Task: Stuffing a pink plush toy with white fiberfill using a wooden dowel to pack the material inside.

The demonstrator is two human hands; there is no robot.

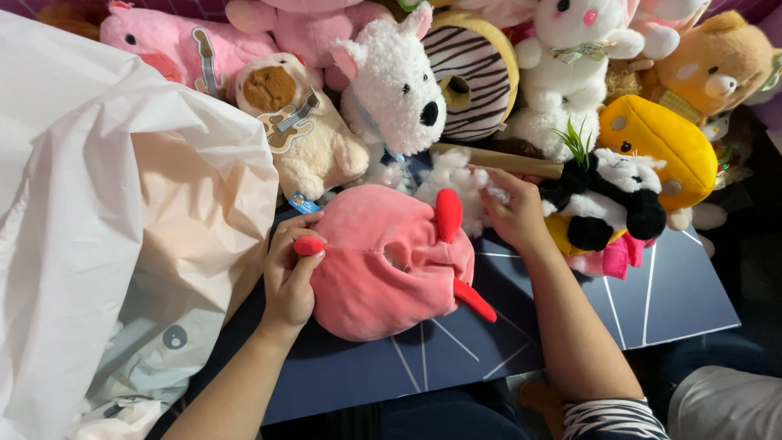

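Note:
A round pink plush toy (383, 269) with red fins lies on a dark blue board (652, 301) in front of me. My left hand (289, 273) grips its left side, thumb by a small red nub. My right hand (509, 213) reaches past the toy's top and pinches the fluffy paw of a white plush dog (399, 98). A black-and-white plush panda (611, 200) sits just right of that hand.
A big white plastic bag (90, 244) billows at the left. Several plush toys crowd the back: a beige capybara (297, 122), a striped donut (472, 73), a white rabbit (570, 57), a yellow one (664, 147), an orange bear (717, 61).

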